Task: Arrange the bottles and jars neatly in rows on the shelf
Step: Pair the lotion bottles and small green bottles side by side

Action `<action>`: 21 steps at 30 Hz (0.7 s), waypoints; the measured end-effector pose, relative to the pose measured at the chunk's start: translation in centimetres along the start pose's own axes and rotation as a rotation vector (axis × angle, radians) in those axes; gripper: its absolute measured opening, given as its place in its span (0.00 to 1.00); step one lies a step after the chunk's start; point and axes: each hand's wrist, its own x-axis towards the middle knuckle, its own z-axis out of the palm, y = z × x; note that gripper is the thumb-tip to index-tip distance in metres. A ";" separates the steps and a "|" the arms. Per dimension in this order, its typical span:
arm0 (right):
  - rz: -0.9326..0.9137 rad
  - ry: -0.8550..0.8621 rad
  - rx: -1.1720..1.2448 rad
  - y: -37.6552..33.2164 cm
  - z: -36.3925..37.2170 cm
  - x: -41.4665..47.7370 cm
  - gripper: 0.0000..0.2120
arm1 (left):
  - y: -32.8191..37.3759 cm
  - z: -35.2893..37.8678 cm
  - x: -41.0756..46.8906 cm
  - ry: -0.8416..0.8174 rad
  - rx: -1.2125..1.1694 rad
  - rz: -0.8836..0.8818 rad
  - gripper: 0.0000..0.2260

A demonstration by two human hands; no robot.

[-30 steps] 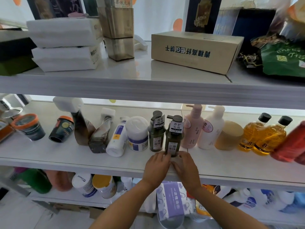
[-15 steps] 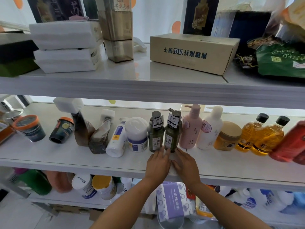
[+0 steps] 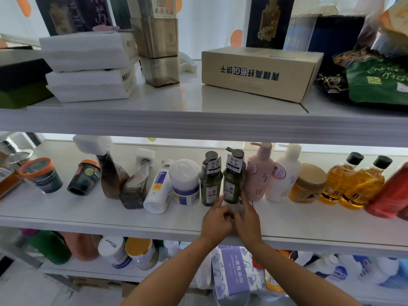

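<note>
L hand [image 3: 217, 220], R hand [image 3: 249, 219] by green btl [image 3: 232, 184], poss. contact

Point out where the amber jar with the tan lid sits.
In the head view the amber jar sits on the middle shelf, right of centre, between the white pump bottle and the nearer of two black-capped bottles.

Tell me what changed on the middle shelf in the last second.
The right green bottle was pushed back from the front of the shelf into line beside the left green bottle. The left hand and right hand eased off its base; only their forefingers now reach it. The rest of the row stayed put.
</note>
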 end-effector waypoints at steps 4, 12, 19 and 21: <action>0.006 -0.026 0.061 -0.4 -0.3 0.6 0.31 | 0.3 -0.1 0.0 0.007 -0.029 -0.009 0.09; 0.061 0.019 0.194 -1.0 -0.6 0.4 0.26 | 1.8 0.8 0.0 0.032 -0.075 -0.001 0.14; 0.093 -0.052 0.208 -1.5 -1.3 0.9 0.28 | 1.5 1.3 0.7 0.067 -0.081 -0.003 0.14; 0.084 -0.061 0.182 -1.9 -1.6 1.2 0.28 | 1.3 1.4 0.5 0.069 -0.055 0.012 0.13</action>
